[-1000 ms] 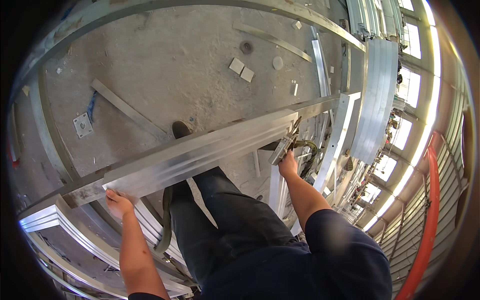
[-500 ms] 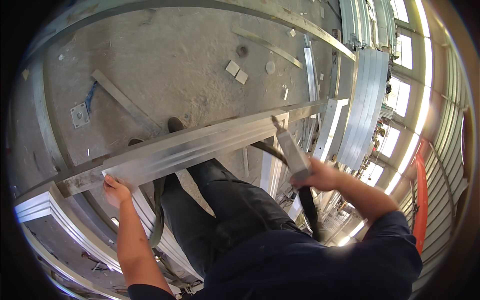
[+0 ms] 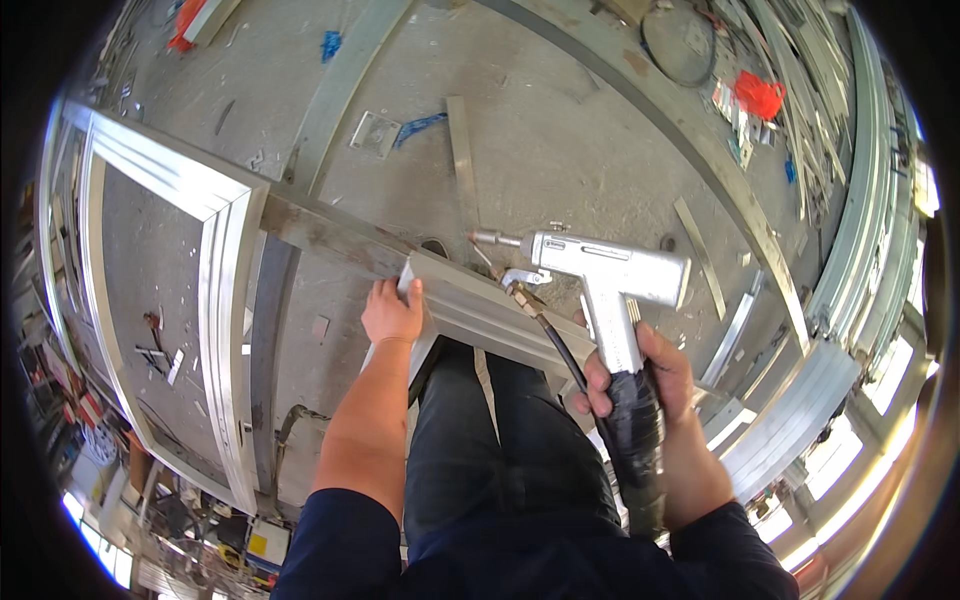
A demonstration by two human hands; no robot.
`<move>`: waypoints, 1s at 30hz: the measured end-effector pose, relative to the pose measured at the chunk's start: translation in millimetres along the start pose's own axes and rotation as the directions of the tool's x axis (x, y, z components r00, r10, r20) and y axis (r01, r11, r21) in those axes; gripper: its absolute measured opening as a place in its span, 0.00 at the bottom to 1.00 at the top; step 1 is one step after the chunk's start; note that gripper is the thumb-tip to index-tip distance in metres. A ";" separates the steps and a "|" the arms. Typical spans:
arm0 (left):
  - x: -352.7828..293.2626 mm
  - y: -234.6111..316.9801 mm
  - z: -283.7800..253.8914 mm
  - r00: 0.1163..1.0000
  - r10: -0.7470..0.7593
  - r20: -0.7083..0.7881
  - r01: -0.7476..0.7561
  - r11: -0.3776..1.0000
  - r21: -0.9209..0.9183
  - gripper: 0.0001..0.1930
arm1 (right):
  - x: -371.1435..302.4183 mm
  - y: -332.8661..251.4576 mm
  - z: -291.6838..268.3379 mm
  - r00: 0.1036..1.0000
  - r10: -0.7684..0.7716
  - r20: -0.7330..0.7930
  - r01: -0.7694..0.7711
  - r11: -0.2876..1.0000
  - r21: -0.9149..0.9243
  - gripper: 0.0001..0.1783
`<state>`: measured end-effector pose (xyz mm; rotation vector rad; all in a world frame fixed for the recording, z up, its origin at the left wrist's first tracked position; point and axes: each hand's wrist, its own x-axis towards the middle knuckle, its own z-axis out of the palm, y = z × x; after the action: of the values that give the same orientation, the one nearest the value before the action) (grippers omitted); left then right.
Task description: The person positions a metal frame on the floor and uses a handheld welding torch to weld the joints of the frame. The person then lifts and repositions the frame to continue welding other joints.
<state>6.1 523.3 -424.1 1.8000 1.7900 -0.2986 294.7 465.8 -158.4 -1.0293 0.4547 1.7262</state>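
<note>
A silver pistol-shaped welding gun (image 3: 612, 275) is held up in my right hand (image 3: 675, 385), whose fingers wrap round its lower handle. The nozzle points left, with a thin wire guide beneath it and a black cable running down. Thick black wrapped hose (image 3: 637, 450) trails from the grip toward my body. My left hand (image 3: 393, 312) holds the left corner of a ridged silver metal frame (image 3: 490, 318), thumb on top. That frame lies across a steel beam (image 3: 335, 235) before my legs. The nozzle tip appears above the frame's far edge; whether it touches anything cannot be told.
Another silver frame (image 3: 222, 260) with a mitred corner stands at the left on the same beam. A long curved-looking steel bar (image 3: 690, 140) crosses the far side. On the floor lie a metal plate (image 3: 374, 134), a flat strip (image 3: 461, 160) and a red bag (image 3: 759, 95).
The view has swung left. My right hand has brought the welding gun from the frame's right end toward its left corner, nozzle now pointing left. My left hand stays at the left corner.
</note>
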 end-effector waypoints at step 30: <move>263.5 -130.2 -181.9 0.738 -0.322 -0.593 0.379 0.925 -0.031 0.51 | 139.8 19.5 70.7 0.963 0.219 -0.160 -0.231 0.971 -0.062 0.36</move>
<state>-143.0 834.1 -449.9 1.7162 2.6084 0.0606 232.9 589.1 -235.2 -1.2110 0.6244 1.8866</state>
